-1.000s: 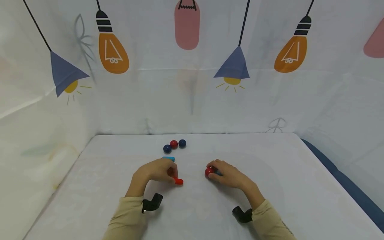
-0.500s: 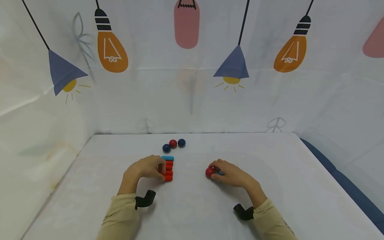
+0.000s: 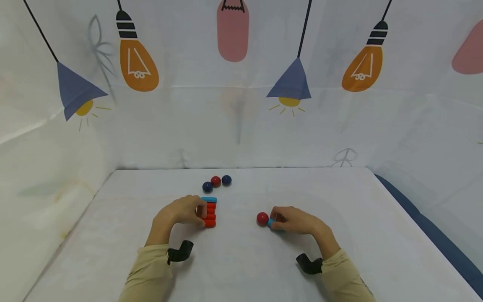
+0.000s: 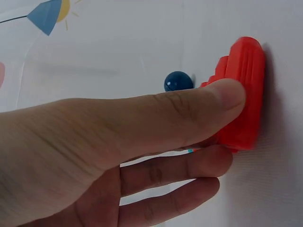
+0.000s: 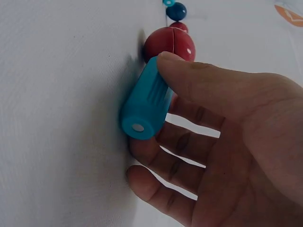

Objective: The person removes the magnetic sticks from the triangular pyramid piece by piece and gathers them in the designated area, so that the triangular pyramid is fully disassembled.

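Several red magnetic sticks (image 3: 210, 217) lie side by side in a row on the table, with a light-blue stick (image 3: 209, 199) at the far end. My left hand (image 3: 181, 210) grips the row from its left side. In the left wrist view its thumb presses the nearest red stick (image 4: 246, 94). Further right, my right hand (image 3: 298, 220) pinches another light-blue magnetic stick (image 5: 147, 101) between thumb and fingers, low over the table. One end of that stick meets a red ball (image 3: 262, 219); the other shows a small silvery disc. Fingers partly cover it in the head view.
Behind the row, two dark-blue balls (image 3: 207, 187) and a red ball (image 3: 215, 181) sit close together. The white table (image 3: 320, 188) backs onto a printed cloth (image 3: 181, 126). Black curved pieces (image 3: 309, 264) are worn at both wrists.
My left hand has brought a red stick leftward to the near end of the row. The right hand's fingers have slid off the red ball and back onto the light-blue stick.
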A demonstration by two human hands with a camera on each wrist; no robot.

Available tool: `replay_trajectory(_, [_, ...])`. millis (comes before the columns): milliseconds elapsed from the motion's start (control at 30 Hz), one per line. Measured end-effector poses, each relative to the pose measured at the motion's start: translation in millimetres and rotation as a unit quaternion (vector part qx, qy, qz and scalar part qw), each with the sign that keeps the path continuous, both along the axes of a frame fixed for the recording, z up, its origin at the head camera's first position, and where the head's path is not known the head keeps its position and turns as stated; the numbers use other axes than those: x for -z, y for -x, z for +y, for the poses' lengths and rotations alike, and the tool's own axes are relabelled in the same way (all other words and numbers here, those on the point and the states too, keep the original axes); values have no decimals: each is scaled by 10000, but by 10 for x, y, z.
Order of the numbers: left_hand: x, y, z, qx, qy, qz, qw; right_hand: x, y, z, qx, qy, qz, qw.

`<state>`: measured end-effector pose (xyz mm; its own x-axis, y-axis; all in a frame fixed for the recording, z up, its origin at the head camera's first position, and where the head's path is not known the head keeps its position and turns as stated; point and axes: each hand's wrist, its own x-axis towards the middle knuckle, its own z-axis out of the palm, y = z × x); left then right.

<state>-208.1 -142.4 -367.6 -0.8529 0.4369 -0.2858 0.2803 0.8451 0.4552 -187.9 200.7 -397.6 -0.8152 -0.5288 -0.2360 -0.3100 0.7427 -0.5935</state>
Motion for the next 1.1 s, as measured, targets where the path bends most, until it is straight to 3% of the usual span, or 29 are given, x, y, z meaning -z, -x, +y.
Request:
replay_trajectory(333, [29, 29, -13, -58, -3, 78, 10000, 12, -22, -108, -79, -158, 76, 9998])
replay_trajectory(467, [32, 32, 49, 150, -246, 452, 9986, 25, -31, -158, -18, -181, 129, 9998])
replay_trajectory(633, [87, 11, 336, 740, -761, 1035, 9890, 61, -22, -193, -54, -171, 285, 9994])
replay_trajectory(800, [228, -28, 708, 1320, -1047, 1381, 9760, 91, -15, -207, -83, -124, 460, 9988])
replay_trajectory(933, [343, -56, 927, 1548, -858, 1570, 9716, 95, -22, -225, -178, 7, 521, 9985])
replay_trajectory(1100, [419, -92, 1058, 1611, -782, 1679, 9694, 103, -29, -245, -266, 133, 561, 9980])
